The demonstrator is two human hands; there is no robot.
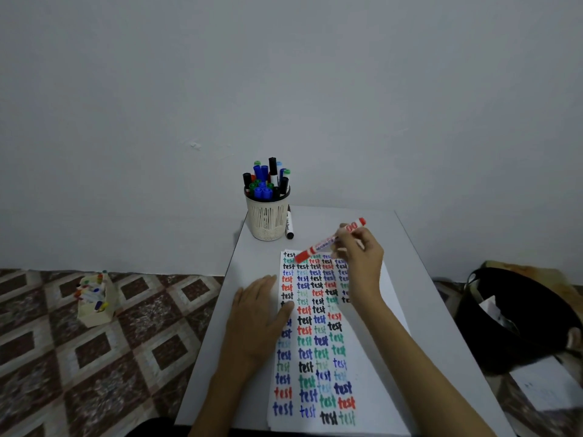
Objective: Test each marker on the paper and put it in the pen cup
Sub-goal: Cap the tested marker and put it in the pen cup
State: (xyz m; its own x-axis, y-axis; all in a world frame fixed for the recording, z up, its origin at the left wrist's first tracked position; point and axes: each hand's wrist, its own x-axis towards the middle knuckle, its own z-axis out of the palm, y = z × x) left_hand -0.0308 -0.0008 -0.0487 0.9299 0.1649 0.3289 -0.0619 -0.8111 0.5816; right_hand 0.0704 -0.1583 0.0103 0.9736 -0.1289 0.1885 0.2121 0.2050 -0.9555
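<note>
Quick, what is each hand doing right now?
Left hand: open, resting flat on the paper.
Right hand: holding the red marker.

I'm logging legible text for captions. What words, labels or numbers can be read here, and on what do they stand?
"test": handwritten many times in black, red, blue and green on the paper.
Red marker in the right hand: printed label, too blurred to read.
Black marker lying beside the cup: writing along the barrel, too small to read.
Nothing else is readable.
</note>
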